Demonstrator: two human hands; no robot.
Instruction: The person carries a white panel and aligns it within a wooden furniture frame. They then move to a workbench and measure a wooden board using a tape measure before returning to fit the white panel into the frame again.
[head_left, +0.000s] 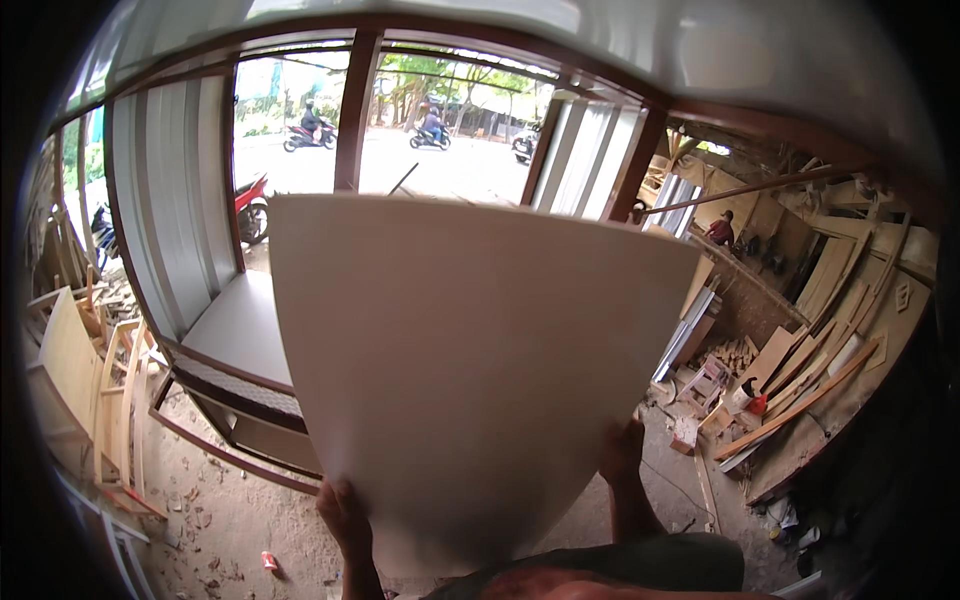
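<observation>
A large white board (480, 350) stands between the person's two hands, filling the middle of the view and rising well above them. Both hands hold it: the left hand (345, 515) is closed on the left edge near the bottom, and the right hand (623, 450) is closed on the right edge, a little higher in the view. How the fingers lie on the far face cannot be told. The board's lower end comes close to the person's body, and its upper end reaches in front of the opening of a brown metal frame (360, 110).

On the left, the frame bears a ribbed metal wall (180, 200) and a flat white panel (235, 325), partly hidden behind the board.

A red can (269, 562) lies on the dusty floor (220, 510), to the left of the left hand and well apart from it; its inside is out of sight. On the right, a small white tub (742, 398) stands near loose planks (800, 395); what it holds is too small to tell. Wooden frames (118, 400) lean at the far left, and motorbikes (310, 136) show outside, beyond the opening.
</observation>
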